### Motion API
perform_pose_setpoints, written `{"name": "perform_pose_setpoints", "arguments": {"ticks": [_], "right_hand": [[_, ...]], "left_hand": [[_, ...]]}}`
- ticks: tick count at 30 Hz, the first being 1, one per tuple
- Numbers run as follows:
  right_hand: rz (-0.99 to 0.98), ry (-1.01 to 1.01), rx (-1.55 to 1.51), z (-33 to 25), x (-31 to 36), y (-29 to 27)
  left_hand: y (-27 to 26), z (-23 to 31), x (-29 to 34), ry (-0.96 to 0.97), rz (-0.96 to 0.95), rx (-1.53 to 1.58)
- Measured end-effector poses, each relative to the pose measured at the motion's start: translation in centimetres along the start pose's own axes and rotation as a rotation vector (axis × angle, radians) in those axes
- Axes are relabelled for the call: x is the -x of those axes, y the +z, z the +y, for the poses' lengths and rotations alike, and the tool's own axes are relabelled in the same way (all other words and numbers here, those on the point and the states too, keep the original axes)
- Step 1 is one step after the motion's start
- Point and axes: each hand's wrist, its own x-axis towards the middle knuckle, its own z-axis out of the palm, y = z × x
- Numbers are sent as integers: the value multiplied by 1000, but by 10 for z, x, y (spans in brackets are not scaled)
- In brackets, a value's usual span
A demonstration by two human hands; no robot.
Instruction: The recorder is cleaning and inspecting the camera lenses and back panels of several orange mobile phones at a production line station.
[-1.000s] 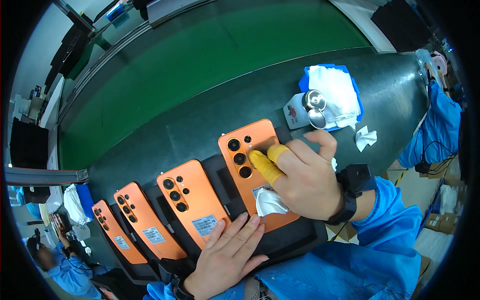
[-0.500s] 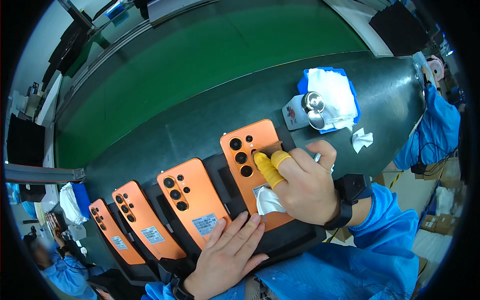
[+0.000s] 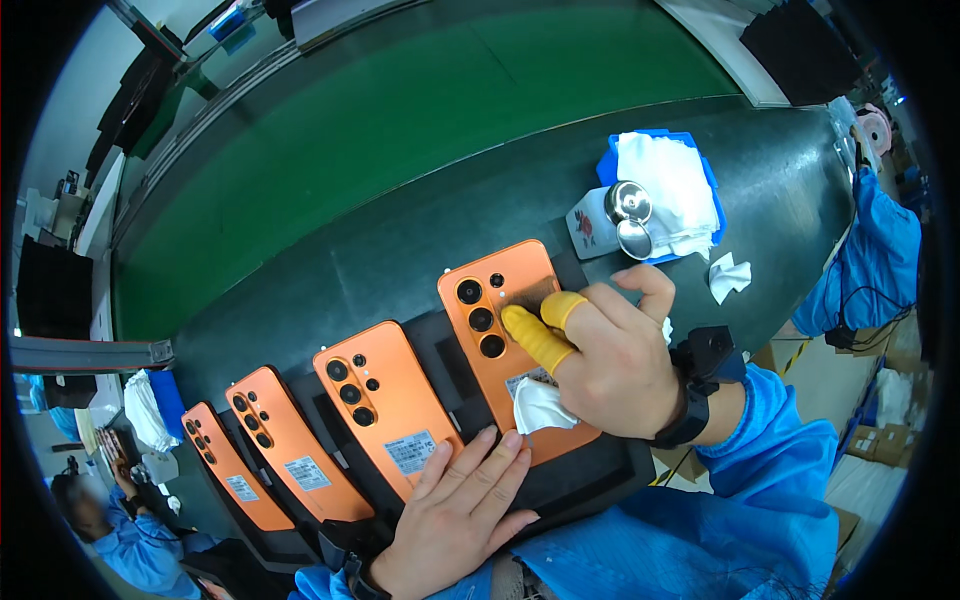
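Several orange phones lie camera side up in a slanted row on a black tray (image 3: 610,475). Over the rightmost phone (image 3: 497,362) is my right hand (image 3: 620,370), with yellow finger cots on two fingers. Those fingertips press a thin brown piece (image 3: 530,296), of a kind I cannot make out, beside the camera lenses. A crumpled white wipe (image 3: 541,408) sticks out from under my curled fingers, partly over the label. My left hand (image 3: 450,515) rests flat, fingers stretched out, on the lower end of the neighbouring phone (image 3: 385,400) and the tray.
Beyond my right hand, a white pump bottle (image 3: 590,225) with an open metal lid stands against a blue basket (image 3: 715,195) of white wipes. A loose wipe (image 3: 729,278) lies nearby. A green surface (image 3: 420,120) runs along the far side. Another person (image 3: 135,535) sits at lower left.
My right fingertips have shifted slightly on the rightmost phone, and the brown piece now lies flatter against its back. My left hand stays in place.
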Motion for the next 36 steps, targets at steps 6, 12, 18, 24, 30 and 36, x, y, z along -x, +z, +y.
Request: {"name": "perform_pose_setpoints", "arguments": {"ticks": [6,12,18,24,30,36], "right_hand": [[66,155,-59,7,0,-7],[44,49,-103,5,-2,5],[-5,29,-76,3,0,-1],[61,140,-41,11,-1,-8],[25,-19,-36,5,-8,6],[38,15,-34,-4,3,3]], "left_hand": [[-6,1,0,-4,-88,-182],[-7,2,-1,-1,-90,-174],[-6,0,0,-4,-92,-188],[-10,4,-4,29,-58,-80],[-4,2,-3,23,-13,-25],[-5,1,2,-20,-91,-175]]}}
